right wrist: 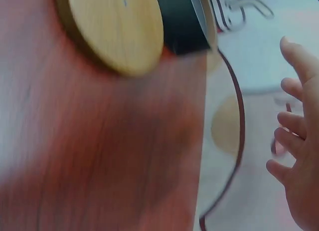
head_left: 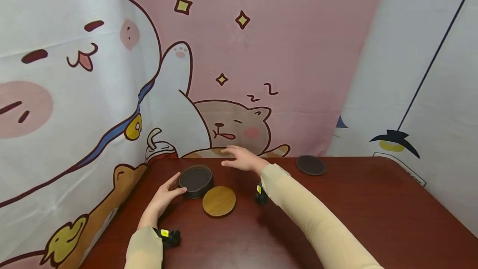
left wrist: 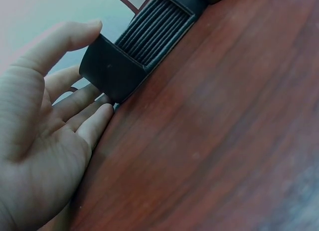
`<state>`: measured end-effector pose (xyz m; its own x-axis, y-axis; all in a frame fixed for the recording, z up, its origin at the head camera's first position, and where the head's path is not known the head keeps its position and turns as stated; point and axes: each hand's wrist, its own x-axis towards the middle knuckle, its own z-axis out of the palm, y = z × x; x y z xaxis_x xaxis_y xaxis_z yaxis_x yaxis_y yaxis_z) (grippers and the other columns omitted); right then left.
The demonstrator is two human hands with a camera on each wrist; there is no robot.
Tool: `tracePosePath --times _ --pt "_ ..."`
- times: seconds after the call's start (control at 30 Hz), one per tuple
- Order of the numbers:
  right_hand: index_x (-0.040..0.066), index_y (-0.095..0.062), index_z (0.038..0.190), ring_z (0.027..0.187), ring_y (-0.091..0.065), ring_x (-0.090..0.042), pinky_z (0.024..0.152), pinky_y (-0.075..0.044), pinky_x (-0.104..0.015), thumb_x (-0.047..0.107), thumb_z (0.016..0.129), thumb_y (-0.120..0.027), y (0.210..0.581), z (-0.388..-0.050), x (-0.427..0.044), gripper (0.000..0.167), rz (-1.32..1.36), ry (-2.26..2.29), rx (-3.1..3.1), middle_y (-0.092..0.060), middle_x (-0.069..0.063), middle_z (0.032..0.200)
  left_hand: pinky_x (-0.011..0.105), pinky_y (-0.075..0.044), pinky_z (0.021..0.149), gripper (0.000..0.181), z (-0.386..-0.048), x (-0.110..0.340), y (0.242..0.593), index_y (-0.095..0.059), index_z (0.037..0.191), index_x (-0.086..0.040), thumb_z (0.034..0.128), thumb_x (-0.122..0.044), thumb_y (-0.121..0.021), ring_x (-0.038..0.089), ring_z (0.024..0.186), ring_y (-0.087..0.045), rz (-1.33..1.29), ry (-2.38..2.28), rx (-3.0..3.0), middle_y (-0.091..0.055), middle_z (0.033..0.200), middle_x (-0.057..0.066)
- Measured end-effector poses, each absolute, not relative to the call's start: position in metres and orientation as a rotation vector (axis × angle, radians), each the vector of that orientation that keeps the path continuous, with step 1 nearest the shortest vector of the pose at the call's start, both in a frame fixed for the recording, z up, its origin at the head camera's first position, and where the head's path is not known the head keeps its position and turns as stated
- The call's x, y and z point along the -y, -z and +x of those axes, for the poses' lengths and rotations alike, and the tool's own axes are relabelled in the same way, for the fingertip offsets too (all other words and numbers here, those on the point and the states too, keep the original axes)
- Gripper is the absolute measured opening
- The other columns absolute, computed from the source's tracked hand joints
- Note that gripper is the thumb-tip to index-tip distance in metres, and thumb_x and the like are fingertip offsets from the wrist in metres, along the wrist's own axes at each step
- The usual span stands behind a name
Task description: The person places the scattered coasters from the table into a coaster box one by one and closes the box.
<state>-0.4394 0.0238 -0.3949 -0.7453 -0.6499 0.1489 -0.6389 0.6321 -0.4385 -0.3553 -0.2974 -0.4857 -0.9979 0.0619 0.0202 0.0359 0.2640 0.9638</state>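
My left hand (head_left: 163, 196) holds the side of a round black coaster holder (head_left: 202, 191), which stands on the table. In the left wrist view, the thumb touches the top edge of the holder (left wrist: 112, 69) and the other fingers lie along its far side. Stacked thin dark edges (left wrist: 155, 31) show through a cut-out in its wall. A round wooden disc (head_left: 219, 201) lies beside the holder, at its front right. My right hand (head_left: 242, 160) hovers above the table to the right of the holder, fingers apart, holding nothing.
A dark round coaster (head_left: 310, 165) lies near the back edge of the reddish-brown table (head_left: 354, 211), to the right. Behind and to the left, a printed cartoon curtain (head_left: 291, 53) hangs close to the table's edges.
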Motion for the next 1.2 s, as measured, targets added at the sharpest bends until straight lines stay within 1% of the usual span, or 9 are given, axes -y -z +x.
tracePosePath --times 0.13,0.2,0.37,0.43,0.53,0.67,0.83,1.03,1.2 --pt "0.011 -0.048 0.144 0.141 -0.030 -0.031 0.111 -0.028 -0.048 0.044 0.096 -0.057 0.395 -0.447 -0.065 0.059 -1.034 0.829 -2.860 -0.034 -0.018 0.152 0.056 -0.020 0.112 0.079 -0.355 0.299 0.486 -0.023 0.154 -0.005 0.0897 -0.013 -0.069 0.041 0.142 -0.022 0.103 -1.891 -2.467 -0.024 0.155 0.025" --pt "0.009 -0.048 0.143 0.140 -0.031 -0.032 0.110 -0.029 -0.049 0.041 0.096 -0.058 0.395 -0.449 -0.088 0.058 -1.006 0.867 -2.888 -0.037 -0.018 0.150 0.055 -0.021 0.112 0.079 -0.355 0.298 0.486 -0.024 0.154 -0.006 0.0897 -0.014 -0.069 0.040 0.142 -0.022 0.114 -1.880 -2.473 -0.024 0.155 0.024" --pt "0.003 -0.050 0.140 0.131 -0.042 -0.038 0.103 -0.036 -0.052 0.033 0.095 -0.062 0.396 -0.453 -0.141 0.056 -0.945 0.958 -2.958 -0.045 -0.019 0.143 0.055 -0.022 0.111 0.080 -0.353 0.297 0.490 -0.026 0.154 -0.010 0.0889 -0.021 -0.071 0.038 0.142 -0.024 0.109 -1.843 -2.512 -0.026 0.155 0.021" --pt "0.001 -0.050 0.139 0.129 -0.044 -0.039 0.102 -0.037 -0.053 0.031 0.094 -0.064 0.397 -0.453 -0.160 0.055 -0.905 1.000 -2.982 -0.047 -0.019 0.142 0.055 -0.022 0.111 0.080 -0.353 0.297 0.491 -0.028 0.154 -0.011 0.0882 -0.022 -0.072 0.038 0.142 -0.024 0.103 -1.851 -2.517 -0.027 0.155 0.021" --pt "0.000 -0.051 0.138 0.127 -0.045 -0.040 0.101 -0.037 -0.055 0.029 0.094 -0.064 0.402 -0.454 -0.185 0.055 -0.861 1.029 -3.020 -0.048 -0.021 0.140 0.055 -0.022 0.111 0.080 -0.354 0.298 0.492 -0.028 0.154 -0.011 0.0881 -0.022 -0.072 0.038 0.142 -0.024 0.116 -1.852 -2.523 -0.028 0.155 0.021" --pt "-0.002 -0.052 0.136 0.129 -0.040 -0.044 0.103 -0.032 -0.059 0.029 0.092 -0.066 0.414 -0.455 -0.214 0.056 -0.782 0.997 -3.100 -0.044 -0.026 0.141 0.054 -0.022 0.112 0.079 -0.356 0.299 0.490 -0.029 0.153 -0.011 0.0877 -0.022 -0.072 0.037 0.142 -0.024 0.122 -1.853 -2.529 -0.028 0.154 0.021" --pt "-0.001 -0.052 0.136 0.133 -0.034 -0.047 0.104 -0.029 -0.062 0.037 0.088 -0.070 0.432 -0.459 -0.243 0.064 -0.569 0.935 -3.225 -0.037 -0.030 0.144 0.054 -0.021 0.112 0.079 -0.356 0.300 0.487 -0.029 0.154 -0.012 0.0879 -0.022 -0.072 0.036 0.143 -0.023 0.117 -1.843 -2.534 -0.027 0.155 0.021" --pt "-0.003 -0.048 0.138 0.132 -0.032 -0.050 0.099 -0.027 -0.070 0.050 0.083 -0.071 0.454 -0.456 -0.264 0.080 -0.362 0.904 -3.249 -0.032 -0.034 0.145 0.055 -0.021 0.111 0.079 -0.354 0.299 0.487 -0.028 0.154 -0.013 0.0887 -0.022 -0.071 0.036 0.143 -0.021 0.104 -1.838 -2.527 -0.026 0.156 0.020" --pt "0.002 -0.045 0.142 0.130 -0.031 -0.053 0.093 -0.024 -0.076 0.057 0.080 -0.070 0.470 -0.450 -0.272 0.087 -0.212 0.907 -3.204 -0.028 -0.034 0.146 0.056 -0.022 0.111 0.079 -0.353 0.299 0.487 -0.028 0.154 -0.011 0.0887 -0.021 -0.071 0.037 0.143 -0.023 0.107 -1.851 -2.524 -0.027 0.155 0.021"
